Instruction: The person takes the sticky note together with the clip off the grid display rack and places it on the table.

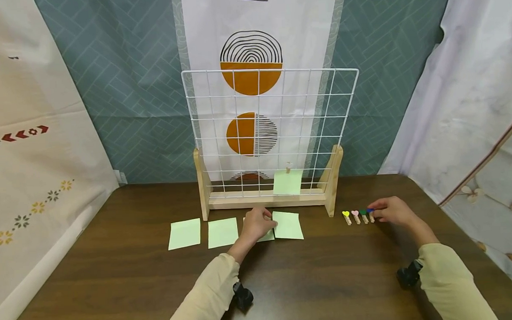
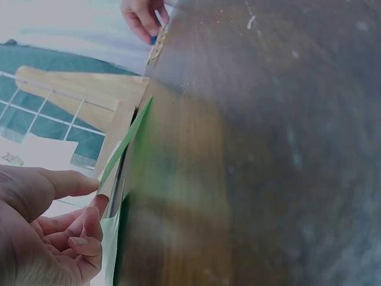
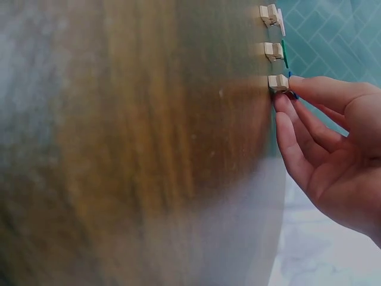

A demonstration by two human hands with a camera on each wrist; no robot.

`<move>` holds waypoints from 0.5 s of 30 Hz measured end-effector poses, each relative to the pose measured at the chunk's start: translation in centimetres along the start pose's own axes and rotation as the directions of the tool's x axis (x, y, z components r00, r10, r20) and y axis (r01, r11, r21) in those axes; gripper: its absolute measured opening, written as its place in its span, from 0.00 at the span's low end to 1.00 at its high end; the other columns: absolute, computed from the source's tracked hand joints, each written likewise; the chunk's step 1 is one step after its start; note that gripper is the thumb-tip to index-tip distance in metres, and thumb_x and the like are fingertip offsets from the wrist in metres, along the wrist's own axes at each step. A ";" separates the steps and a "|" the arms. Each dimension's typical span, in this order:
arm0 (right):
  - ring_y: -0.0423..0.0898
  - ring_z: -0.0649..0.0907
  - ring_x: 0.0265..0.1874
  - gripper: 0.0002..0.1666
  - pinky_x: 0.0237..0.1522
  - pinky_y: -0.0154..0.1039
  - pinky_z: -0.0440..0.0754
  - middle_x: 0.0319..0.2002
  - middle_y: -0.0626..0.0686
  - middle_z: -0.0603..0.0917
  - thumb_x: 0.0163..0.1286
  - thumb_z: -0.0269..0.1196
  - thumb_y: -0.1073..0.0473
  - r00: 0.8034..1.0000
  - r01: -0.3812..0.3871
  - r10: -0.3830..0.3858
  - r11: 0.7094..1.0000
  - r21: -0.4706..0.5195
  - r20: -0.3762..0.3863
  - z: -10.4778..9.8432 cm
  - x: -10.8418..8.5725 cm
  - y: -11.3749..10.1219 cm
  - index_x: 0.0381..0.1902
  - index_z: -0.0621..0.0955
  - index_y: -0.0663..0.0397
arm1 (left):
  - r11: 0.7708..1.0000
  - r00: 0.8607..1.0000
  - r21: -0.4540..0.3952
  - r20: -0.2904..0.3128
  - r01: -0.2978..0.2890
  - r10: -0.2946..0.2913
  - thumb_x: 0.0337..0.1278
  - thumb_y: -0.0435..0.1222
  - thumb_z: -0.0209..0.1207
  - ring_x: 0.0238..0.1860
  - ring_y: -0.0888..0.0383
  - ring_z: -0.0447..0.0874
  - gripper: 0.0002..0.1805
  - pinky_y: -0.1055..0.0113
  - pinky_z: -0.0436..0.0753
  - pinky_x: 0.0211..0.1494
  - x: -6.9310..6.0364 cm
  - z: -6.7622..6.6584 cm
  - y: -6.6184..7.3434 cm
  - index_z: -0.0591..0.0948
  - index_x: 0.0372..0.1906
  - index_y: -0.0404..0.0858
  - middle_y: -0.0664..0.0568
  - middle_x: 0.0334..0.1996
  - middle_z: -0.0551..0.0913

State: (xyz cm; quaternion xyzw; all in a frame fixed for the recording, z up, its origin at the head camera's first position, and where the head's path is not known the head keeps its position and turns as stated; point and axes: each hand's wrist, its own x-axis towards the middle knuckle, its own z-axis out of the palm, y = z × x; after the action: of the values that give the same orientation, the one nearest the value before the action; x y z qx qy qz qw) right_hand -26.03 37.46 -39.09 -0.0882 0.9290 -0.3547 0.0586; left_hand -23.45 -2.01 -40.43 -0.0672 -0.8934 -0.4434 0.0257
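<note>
Between thumb and fingertip, my left hand (image 1: 257, 225) pinches the left edge of the rightmost pale green paper note (image 1: 288, 225); in the left wrist view that note (image 2: 126, 143) is tilted up off the table. Another green note (image 1: 267, 236) lies partly hidden beneath this hand. To the right, my right hand (image 1: 395, 212) has its thumb and fingers around a small wooden clothespin with a blue top (image 3: 278, 83), at the end of a row. Beside it lie clothespins with a green top (image 1: 364, 216), a pink heart (image 1: 356, 216) and a yellow heart (image 1: 347, 217).
Behind the notes stands a white wire grid (image 1: 270, 71) in a wooden stand (image 1: 266, 200). A green note (image 1: 288, 183) hangs low on it from a clothespin (image 1: 288, 169). Two more notes, one far left (image 1: 184, 233) and one nearer (image 1: 222, 232), lie on the brown table (image 1: 328, 280).
</note>
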 end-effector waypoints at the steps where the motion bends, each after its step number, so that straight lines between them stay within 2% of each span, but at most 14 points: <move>1: 0.52 0.84 0.34 0.15 0.33 0.41 0.84 0.41 0.68 0.83 0.64 0.63 0.68 1.000 0.000 0.000 1.000 -0.002 -0.001 0.0 0.0 0.0 0.44 0.79 0.79 | 1.000 1.000 0.002 0.002 0.001 -0.001 0.45 0.31 0.68 0.29 0.54 0.81 0.10 0.66 0.76 0.29 0.0 0.0 0.0 0.83 0.34 0.30 0.48 0.27 0.85; 6: 0.51 0.84 0.35 0.15 0.34 0.41 0.84 0.41 0.68 0.83 0.64 0.63 0.69 1.000 0.002 -0.002 1.000 0.002 -0.001 -0.1 0.1 -0.1 0.44 0.78 0.80 | 1.000 1.000 0.027 -0.002 -0.011 0.011 0.47 0.33 0.67 0.29 0.54 0.81 0.09 0.65 0.76 0.29 0.0 -0.2 0.2 0.83 0.33 0.31 0.48 0.27 0.85; 12: 0.48 0.83 0.33 0.14 0.32 0.38 0.83 0.41 0.69 0.83 0.64 0.62 0.70 1.000 0.010 -0.010 1.000 -0.013 -0.014 -0.1 0.0 -0.2 0.44 0.78 0.79 | 0.997 0.999 0.059 -0.013 -0.049 0.050 0.55 0.34 0.63 0.26 0.55 0.78 0.08 0.66 0.75 0.27 -0.1 -0.6 0.0 0.84 0.31 0.30 0.47 0.27 0.83; 15: 0.49 0.83 0.34 0.14 0.32 0.38 0.83 0.41 0.70 0.83 0.64 0.61 0.70 1.000 0.017 -0.017 0.999 -0.029 -0.018 -0.1 0.0 -0.2 0.44 0.78 0.79 | 0.996 0.998 0.058 -0.015 -0.062 0.063 0.56 0.33 0.61 0.24 0.57 0.78 0.08 0.67 0.74 0.26 -0.1 -1.0 -0.2 0.84 0.32 0.30 0.47 0.26 0.85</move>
State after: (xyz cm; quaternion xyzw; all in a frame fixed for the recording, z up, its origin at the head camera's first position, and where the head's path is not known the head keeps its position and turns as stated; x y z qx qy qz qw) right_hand -25.98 37.35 -38.87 -0.0937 0.9338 -0.3424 0.0456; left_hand -23.37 -2.93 -40.03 -0.0905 -0.9031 -0.4170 0.0491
